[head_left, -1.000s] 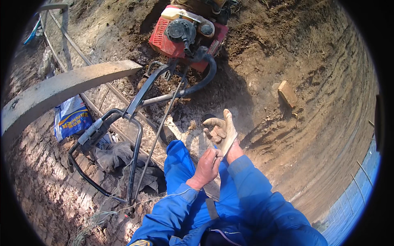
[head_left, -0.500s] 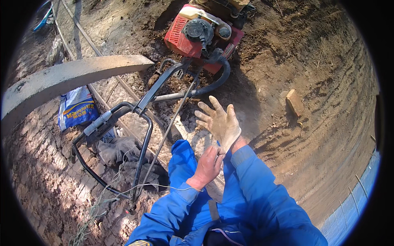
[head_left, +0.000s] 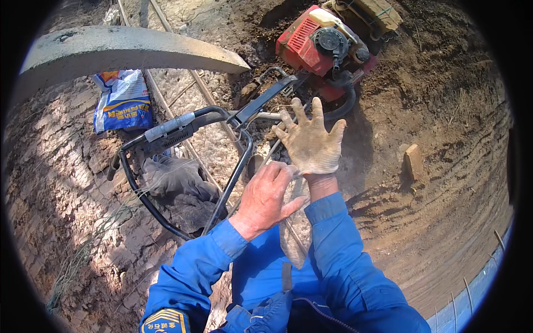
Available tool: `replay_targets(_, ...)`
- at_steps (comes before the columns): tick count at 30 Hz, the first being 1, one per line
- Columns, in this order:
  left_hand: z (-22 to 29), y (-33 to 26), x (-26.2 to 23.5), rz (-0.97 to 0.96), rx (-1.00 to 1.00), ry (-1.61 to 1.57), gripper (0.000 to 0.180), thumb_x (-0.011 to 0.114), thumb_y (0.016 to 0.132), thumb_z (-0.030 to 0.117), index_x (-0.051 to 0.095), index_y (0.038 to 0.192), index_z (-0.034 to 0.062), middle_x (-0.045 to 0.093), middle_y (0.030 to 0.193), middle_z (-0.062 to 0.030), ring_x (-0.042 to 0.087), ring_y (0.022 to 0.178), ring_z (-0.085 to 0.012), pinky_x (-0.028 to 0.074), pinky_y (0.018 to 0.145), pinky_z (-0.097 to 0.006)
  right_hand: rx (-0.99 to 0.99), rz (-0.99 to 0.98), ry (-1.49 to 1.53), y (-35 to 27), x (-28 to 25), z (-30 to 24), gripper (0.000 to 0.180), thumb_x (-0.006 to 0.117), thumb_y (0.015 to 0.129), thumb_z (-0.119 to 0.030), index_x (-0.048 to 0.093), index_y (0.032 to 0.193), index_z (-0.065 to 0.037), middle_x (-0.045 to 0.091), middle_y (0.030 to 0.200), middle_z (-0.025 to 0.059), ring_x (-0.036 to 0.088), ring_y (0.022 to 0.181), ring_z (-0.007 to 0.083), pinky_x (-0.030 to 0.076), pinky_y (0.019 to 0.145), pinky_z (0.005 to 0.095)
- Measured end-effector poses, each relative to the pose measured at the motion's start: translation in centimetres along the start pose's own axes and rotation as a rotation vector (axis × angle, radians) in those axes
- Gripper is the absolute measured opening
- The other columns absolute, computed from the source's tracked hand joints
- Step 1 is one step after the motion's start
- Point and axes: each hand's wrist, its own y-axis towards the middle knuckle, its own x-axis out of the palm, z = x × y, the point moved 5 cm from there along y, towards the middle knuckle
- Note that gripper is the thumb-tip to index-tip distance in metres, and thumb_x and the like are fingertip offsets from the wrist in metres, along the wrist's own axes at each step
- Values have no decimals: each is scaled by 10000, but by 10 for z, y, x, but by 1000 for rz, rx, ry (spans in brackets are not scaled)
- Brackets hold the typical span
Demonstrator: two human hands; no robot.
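A pale, soil-stained work glove (head_left: 311, 147) covers my right hand (head_left: 319, 130), which is raised with the fingers spread. Bare and curled, my left hand (head_left: 266, 194) grips the glove's cuff at the right wrist, its thumb sticking out to the right. The left fingertips are partly hidden against the cuff. Beyond both hands stands a red engine-driven machine (head_left: 302, 47) with a round black cover. Its black handlebar frame (head_left: 244, 158) reaches back toward my left arm, and neither hand touches it.
A concrete beam (head_left: 139, 50) crosses the upper left above a blue-and-white bag (head_left: 125, 108). Grey cloth (head_left: 177, 180) lies under the handlebar, with tangled string (head_left: 78, 261) nearby. A brick-like block (head_left: 413, 161) sits on the soil at right. Blue sheeting (head_left: 483, 297) edges the lower right.
Both hands have risen in the view, and the gloved palm has turned more upright with fingers spread. The left thumb has moved out from the fingers. The surroundings have shifted with my head.
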Motion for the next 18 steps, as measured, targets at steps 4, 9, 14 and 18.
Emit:
replay_targets(4,-21,-11,18,62,23,17,336,776,871,83,616,1166,85,569,1033,-133,639,980,-363,568,804,-470,-63,-33,48,-15,8,43,666,433,1023,-765,550,1552,-378,578,1570,59,508,1429,390,297,1216,685)
replay_targets(9,-42,-31,3,-152,89,-261,257,676,855,-34,598,1090,36,604,971,-188,655,913,-436,563,760,-501,-196,65,-4,-21,14,57,415,535,1090,-539,701,1331,-245,654,1459,124,571,1384,400,359,1238,659)
replay_targets(14,-24,-46,-3,-211,198,-353,225,684,885,-22,582,1082,15,598,957,-192,650,924,-432,546,782,-503,-305,150,-112,-38,17,32,312,577,1125,-318,698,1267,-68,719,1280,69,688,1088,157,592,962,313)
replay_targets(18,-28,-32,-27,-183,213,-655,236,762,931,78,622,1115,28,639,1011,-156,680,941,-361,553,810,-434,-595,415,-733,-57,79,-17,728,428,1098,-616,437,1584,-74,480,1591,132,417,1488,291,321,1255,511)
